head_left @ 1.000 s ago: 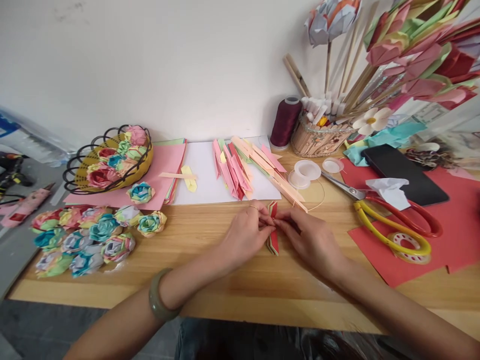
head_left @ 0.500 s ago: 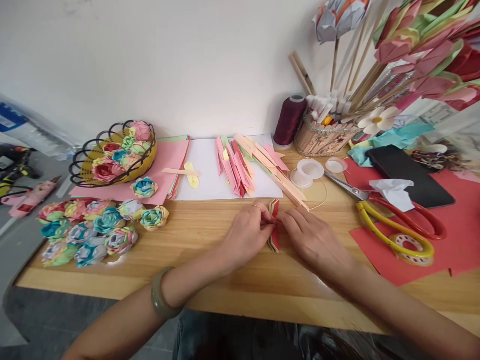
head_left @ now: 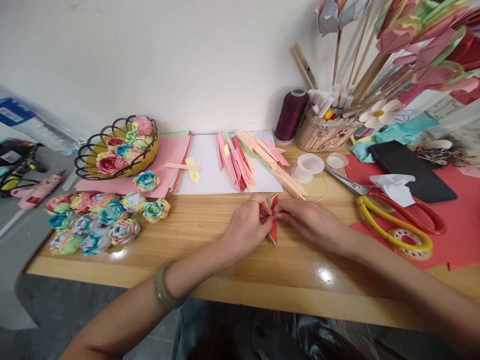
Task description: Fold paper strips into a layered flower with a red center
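Observation:
My left hand [head_left: 249, 222] is closed in a pinch around the middle of a narrow stack of folded red paper [head_left: 274, 232], whose layered, pale-edged ends show above and below the fingertips. My right hand [head_left: 305, 220] meets it from the other side, thumb and fingers pressed together at the stack's middle. A tiny light bit shows between the fingertips, too small to name. Just beyond the hands lie folded paper strips [head_left: 238, 162] in pink, red, green and peach on white paper [head_left: 206, 186].
On the left are a yellow basket [head_left: 144, 159] of paper flowers and several loose paper flowers [head_left: 112, 212]. Scissors [head_left: 393, 212], a black phone [head_left: 408, 170] and red paper [head_left: 463, 220] lie right. A maroon thread spool [head_left: 291, 115] stands beside a stick-sided holder [head_left: 322, 134].
Both hands stay at the folded stack. My right hand's fingers have flattened and come closer to the left fingertips. The whole view has shifted slightly.

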The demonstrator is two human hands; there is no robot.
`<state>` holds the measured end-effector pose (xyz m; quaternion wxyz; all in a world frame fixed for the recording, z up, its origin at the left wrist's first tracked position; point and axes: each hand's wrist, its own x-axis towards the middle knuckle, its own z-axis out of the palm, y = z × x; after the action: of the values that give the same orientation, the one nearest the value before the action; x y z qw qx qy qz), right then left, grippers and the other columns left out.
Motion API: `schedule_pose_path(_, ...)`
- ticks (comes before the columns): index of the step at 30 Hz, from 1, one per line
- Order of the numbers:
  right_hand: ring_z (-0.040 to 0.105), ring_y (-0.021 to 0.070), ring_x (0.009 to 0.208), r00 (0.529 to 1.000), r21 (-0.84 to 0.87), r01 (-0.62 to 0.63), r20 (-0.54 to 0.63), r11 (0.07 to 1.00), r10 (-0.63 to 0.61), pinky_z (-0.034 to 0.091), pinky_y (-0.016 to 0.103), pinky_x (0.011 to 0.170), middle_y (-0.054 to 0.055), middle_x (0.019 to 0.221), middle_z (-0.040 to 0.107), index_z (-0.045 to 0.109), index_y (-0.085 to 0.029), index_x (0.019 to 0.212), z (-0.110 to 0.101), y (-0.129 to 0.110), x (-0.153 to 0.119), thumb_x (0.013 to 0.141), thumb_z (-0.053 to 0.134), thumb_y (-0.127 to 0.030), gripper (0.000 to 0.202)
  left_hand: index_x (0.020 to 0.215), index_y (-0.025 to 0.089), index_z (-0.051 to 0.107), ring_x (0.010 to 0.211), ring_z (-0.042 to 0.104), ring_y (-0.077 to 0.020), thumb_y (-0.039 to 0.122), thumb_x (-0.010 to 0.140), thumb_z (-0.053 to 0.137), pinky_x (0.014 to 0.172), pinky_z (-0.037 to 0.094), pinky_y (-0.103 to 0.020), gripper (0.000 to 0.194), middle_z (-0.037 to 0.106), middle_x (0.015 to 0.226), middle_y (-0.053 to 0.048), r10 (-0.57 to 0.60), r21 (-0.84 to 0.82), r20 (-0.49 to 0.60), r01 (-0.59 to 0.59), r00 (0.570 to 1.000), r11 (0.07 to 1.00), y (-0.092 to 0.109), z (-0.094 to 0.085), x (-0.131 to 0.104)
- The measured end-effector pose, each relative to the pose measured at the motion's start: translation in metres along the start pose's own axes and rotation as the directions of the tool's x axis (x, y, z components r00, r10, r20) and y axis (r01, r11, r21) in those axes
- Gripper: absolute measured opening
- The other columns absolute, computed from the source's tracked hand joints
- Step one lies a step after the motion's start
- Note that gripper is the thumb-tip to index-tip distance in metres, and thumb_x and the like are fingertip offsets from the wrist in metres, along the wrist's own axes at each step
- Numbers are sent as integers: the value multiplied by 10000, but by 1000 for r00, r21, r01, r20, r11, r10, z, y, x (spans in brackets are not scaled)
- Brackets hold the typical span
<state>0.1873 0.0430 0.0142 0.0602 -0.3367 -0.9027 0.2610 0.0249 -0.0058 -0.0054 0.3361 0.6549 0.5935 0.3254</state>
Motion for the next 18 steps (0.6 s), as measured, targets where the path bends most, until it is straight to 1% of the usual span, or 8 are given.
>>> schedule_pose_path(2, 501, 143, 637, 999, -27, -39, 35, 999, 40, 345, 248, 574, 16, 737, 578, 483, -190, 765, -2, -1, 2, 872, 352, -205, 170, 788, 180, 445, 701, 562, -131, 110, 727, 530, 652, 480, -282, 126, 536, 793, -14, 73, 41, -21, -72, 997, 997, 0, -2, 0)
schedule_pose_path(4, 505, 145, 638, 996, -49, -62, 59, 997, 65, 333, 244, 570, 16, 739, 588, 491, -192, 768, -3, -2, 3, 868, 353, -211, 171, 741, 170, 472, 710, 542, -126, 105, 743, 525, 657, 471, -270, 83, 512, 810, -22, 143, 87, -18, -140, 990, 986, 0, -4, 0)
schedule_pose_path(7, 510, 146, 637, 993, -72, -95, 69, 993, 100, 312, 237, 556, 16, 738, 601, 503, -195, 766, -3, -4, 5, 860, 355, -205, 175, 722, 158, 524, 740, 534, -136, 123, 760, 535, 694, 462, -275, 53, 521, 793, -26, 188, 150, 13, -188, 982, 971, 0, -9, -1)
schedule_pose_path(9, 517, 148, 644, 991, -72, -109, 71, 991, 114, 305, 235, 554, 16, 742, 610, 515, -196, 768, -3, -6, 6, 856, 357, -205, 181, 741, 155, 558, 779, 534, -152, 149, 762, 554, 723, 453, -290, 23, 547, 804, -34, 198, 196, 28, -200, 980, 960, 1, -11, -3)
schedule_pose_path(12, 528, 152, 656, 989, -72, -126, 67, 989, 131, 302, 236, 556, 22, 746, 621, 533, -193, 762, -4, -7, 7, 849, 375, -209, 181, 760, 156, 587, 815, 534, -163, 164, 767, 558, 747, 445, -298, 31, 573, 826, -41, 194, 234, 40, -198, 980, 952, 3, -13, -4)
schedule_pose_path(18, 543, 157, 656, 988, -53, -139, 61, 989, 142, 317, 244, 569, 29, 718, 626, 544, -182, 736, -4, -8, 7, 845, 393, -195, 187, 770, 165, 611, 846, 523, -182, 227, 768, 570, 763, 438, -319, 74, 576, 834, -39, 136, 352, 100, -163, 986, 922, 9, -14, 0)
